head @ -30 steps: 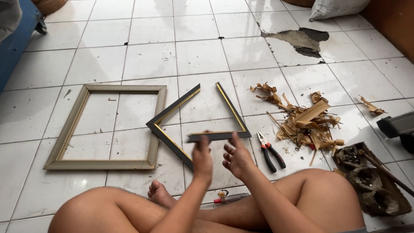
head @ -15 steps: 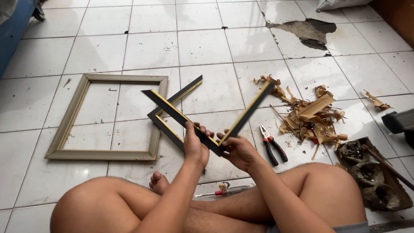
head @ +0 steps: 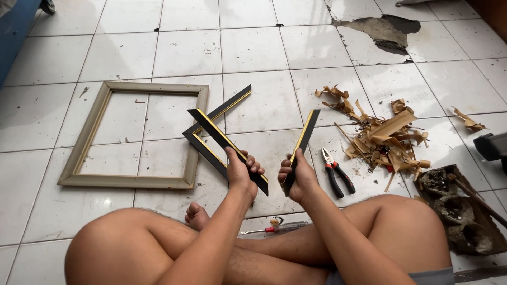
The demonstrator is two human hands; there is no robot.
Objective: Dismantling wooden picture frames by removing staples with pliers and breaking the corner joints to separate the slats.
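We see no packages, labels, signs or screens anywhere here.

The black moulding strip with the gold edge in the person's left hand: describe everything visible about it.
The black moulding strip with a gold edge is a straight, narrow length of picture-frame moulding, glossy black with a thin gold line along one long side and mitre-cut ends. The left hand grips it near its lower end, lifted off the white tiled floor, slanting up and to the left. Its upper end crosses in front of the black L-shaped frame corner on the tiles. It does not touch the strip in the right hand.
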